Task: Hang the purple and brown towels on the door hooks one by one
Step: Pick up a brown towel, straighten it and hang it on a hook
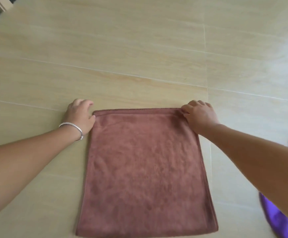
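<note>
A brown towel (pixel 145 170) lies flat and folded on the beige tiled floor (pixel 139 48), filling the lower middle of the view. My left hand (pixel 80 115), with a silver bracelet on its wrist, touches the towel's far left corner with curled fingers. My right hand (pixel 199 114) pinches the far right corner. The purple towel (pixel 277 219) shows only partly at the lower right edge, behind my right forearm. No door or hooks are in view.
Large beige floor tiles with pale grout lines stretch away on all sides. A light-coloured frame or furniture edge (pixel 2 4) and a dark patch sit in the top left corner.
</note>
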The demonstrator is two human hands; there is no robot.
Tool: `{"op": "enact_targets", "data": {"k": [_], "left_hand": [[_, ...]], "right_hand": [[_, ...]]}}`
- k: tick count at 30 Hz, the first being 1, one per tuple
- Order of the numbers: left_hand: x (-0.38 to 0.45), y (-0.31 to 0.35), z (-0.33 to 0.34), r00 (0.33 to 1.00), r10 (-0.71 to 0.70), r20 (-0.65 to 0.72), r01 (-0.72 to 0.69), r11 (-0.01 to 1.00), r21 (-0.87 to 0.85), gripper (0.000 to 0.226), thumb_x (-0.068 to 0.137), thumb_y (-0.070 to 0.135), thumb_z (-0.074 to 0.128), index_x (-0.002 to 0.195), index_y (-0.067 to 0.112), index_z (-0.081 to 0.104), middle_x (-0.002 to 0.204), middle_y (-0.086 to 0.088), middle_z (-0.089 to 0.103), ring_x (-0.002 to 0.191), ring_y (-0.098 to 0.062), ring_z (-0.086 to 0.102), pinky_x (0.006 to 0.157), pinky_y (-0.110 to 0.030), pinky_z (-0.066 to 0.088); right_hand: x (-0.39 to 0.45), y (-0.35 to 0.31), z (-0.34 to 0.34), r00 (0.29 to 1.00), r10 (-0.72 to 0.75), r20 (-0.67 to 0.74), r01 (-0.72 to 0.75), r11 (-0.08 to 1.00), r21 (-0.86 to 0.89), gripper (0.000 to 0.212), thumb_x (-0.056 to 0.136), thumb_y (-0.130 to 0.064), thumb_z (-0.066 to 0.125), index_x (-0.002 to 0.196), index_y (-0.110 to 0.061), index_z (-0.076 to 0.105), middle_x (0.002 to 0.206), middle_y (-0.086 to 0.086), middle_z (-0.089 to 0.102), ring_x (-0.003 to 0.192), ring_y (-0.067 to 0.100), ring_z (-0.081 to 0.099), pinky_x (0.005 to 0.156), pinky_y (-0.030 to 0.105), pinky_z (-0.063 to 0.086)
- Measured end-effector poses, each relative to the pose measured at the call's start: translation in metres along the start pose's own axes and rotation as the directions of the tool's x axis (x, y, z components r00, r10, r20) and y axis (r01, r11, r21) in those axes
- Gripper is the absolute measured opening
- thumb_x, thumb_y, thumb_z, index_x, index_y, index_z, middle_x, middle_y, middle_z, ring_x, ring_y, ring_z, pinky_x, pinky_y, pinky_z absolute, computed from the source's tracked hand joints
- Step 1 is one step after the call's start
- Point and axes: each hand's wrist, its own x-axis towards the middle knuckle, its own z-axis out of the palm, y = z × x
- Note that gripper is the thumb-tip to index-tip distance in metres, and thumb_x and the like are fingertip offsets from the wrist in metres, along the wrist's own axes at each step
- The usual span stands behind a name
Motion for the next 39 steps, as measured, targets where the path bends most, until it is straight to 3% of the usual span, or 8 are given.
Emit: {"op": "enact_targets", "data": {"k": [2, 5, 11, 21, 26, 28, 32, 39], "left_hand": [[-0.03, 0.003, 0.009, 0.97, 0.21, -0.121, -0.208, 0.978, 0.03, 0.045, 0.082, 0.02, 0.062, 0.126, 0.01, 0.057, 0.133, -0.015, 0.05, 0.122, -0.036, 0.047, 0.104, -0.044, 0.038], [-0.095, 0.015, 0.014, 0.839, 0.544, -0.017, -0.538, 0.834, 0.122, 0.055, 0.086, 0.04, 0.049, 0.136, 0.018, 0.052, 0.144, -0.008, 0.045, 0.134, -0.028, 0.041, 0.111, -0.051, 0.03], [-0.185, 0.018, 0.058, 0.813, 0.522, 0.257, -0.574, 0.793, 0.203, 0.076, 0.085, 0.066, 0.041, 0.15, 0.03, 0.029, 0.158, -0.007, 0.022, 0.144, -0.025, 0.026, 0.111, -0.053, 0.02], [-0.104, 0.001, 0.049, 0.792, 0.54, 0.284, -0.61, 0.721, 0.33, 0.073, 0.089, 0.067, 0.027, 0.151, 0.031, 0.018, 0.159, -0.011, 0.021, 0.147, -0.024, 0.014, 0.114, -0.057, 0.016], [-0.148, -0.014, 0.051, 0.55, 0.783, 0.29, -0.835, 0.504, 0.223, 0.065, 0.09, 0.061, 0.044, 0.146, 0.028, 0.04, 0.157, -0.009, 0.027, 0.146, -0.026, 0.021, 0.112, -0.057, 0.021], [-0.171, -0.026, 0.054, 0.503, 0.816, 0.284, -0.864, 0.467, 0.189, 0.066, 0.089, 0.062, 0.047, 0.144, 0.025, 0.044, 0.155, -0.008, 0.032, 0.144, -0.026, 0.027, 0.111, -0.056, 0.023], [-0.192, -0.054, 0.048, 0.526, 0.816, 0.24, -0.849, 0.52, 0.093, 0.054, 0.091, 0.055, 0.052, 0.132, 0.021, 0.059, 0.147, -0.006, 0.044, 0.138, -0.023, 0.039, 0.11, -0.054, 0.03], [-0.209, -0.064, 0.033, 0.687, 0.714, 0.138, -0.726, 0.684, 0.076, 0.032, 0.093, 0.03, 0.05, 0.111, 0.015, 0.073, 0.129, -0.003, 0.062, 0.121, -0.024, 0.057, 0.108, -0.039, 0.037]], "right_hand": [[-0.023, -0.007, 0.013, 0.991, -0.011, -0.133, 0.025, 0.994, 0.104, 0.029, 0.094, -0.024, 0.05, 0.122, -0.025, 0.059, 0.127, 0.003, 0.055, 0.12, 0.027, 0.046, 0.106, 0.039, 0.029], [-0.079, -0.02, 0.02, 0.972, -0.196, -0.132, 0.208, 0.974, 0.088, 0.044, 0.09, -0.025, 0.056, 0.134, -0.025, 0.05, 0.137, 0.006, 0.05, 0.131, 0.028, 0.041, 0.113, 0.045, 0.027], [-0.165, -0.042, 0.057, 0.93, -0.352, 0.102, 0.35, 0.936, 0.032, 0.067, 0.093, -0.063, 0.038, 0.149, -0.027, 0.034, 0.157, 0.006, 0.027, 0.146, 0.024, 0.02, 0.115, 0.05, 0.018], [-0.116, -0.049, 0.055, 0.941, -0.332, 0.062, 0.332, 0.943, 0.009, 0.066, 0.095, -0.06, 0.032, 0.151, -0.025, 0.03, 0.158, 0.009, 0.025, 0.147, 0.027, 0.018, 0.115, 0.054, 0.021], [-0.156, -0.043, 0.066, 0.833, -0.553, 0.011, 0.552, 0.833, 0.048, 0.058, 0.095, -0.05, 0.044, 0.148, -0.026, 0.037, 0.157, 0.008, 0.027, 0.146, 0.025, 0.021, 0.115, 0.053, 0.023], [-0.178, -0.037, 0.071, 0.784, -0.62, -0.004, 0.619, 0.782, 0.065, 0.062, 0.092, -0.053, 0.049, 0.146, -0.023, 0.041, 0.156, 0.01, 0.03, 0.145, 0.028, 0.023, 0.113, 0.055, 0.025], [-0.209, -0.027, 0.075, 0.762, -0.648, 0.014, 0.645, 0.76, 0.076, 0.066, 0.09, -0.06, 0.052, 0.143, -0.021, 0.047, 0.154, 0.012, 0.033, 0.144, 0.03, 0.027, 0.112, 0.056, 0.028], [-0.228, -0.029, 0.065, 0.835, -0.549, 0.04, 0.547, 0.836, 0.054, 0.038, 0.097, -0.029, 0.045, 0.132, -0.023, 0.059, 0.144, 0.008, 0.049, 0.133, 0.03, 0.046, 0.107, 0.049, 0.038]]}}
